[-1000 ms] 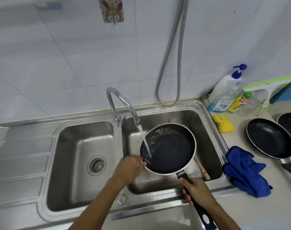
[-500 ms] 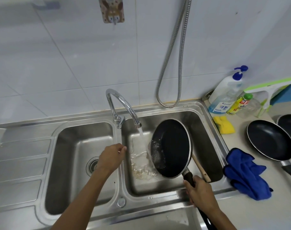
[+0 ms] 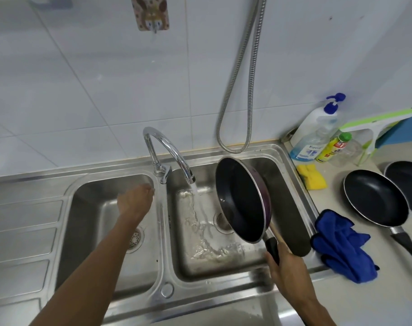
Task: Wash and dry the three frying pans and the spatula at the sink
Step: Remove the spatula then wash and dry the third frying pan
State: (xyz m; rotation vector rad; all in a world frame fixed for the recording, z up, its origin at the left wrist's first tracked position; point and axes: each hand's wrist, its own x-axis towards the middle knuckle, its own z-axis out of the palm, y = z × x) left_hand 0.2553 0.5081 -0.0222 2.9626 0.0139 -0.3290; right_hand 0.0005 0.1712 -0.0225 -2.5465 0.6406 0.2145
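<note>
Right hand (image 3: 287,271) clamped on tilted black, purple-rimmed frying pan (image 3: 240,198); left hand (image 3: 135,201) empty, fingers loose.

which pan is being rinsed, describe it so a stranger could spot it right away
Start at the steel double sink and look in its right basin, beside the running tap. The held pan is tipped on edge there, gripped by its black handle in the right hand. Unlike the two pans lying flat on the counter, it shows a purple outer wall.

Right hand (image 3: 286,271) grips closed; left hand (image 3: 135,201) reaches forward, empty.
</note>
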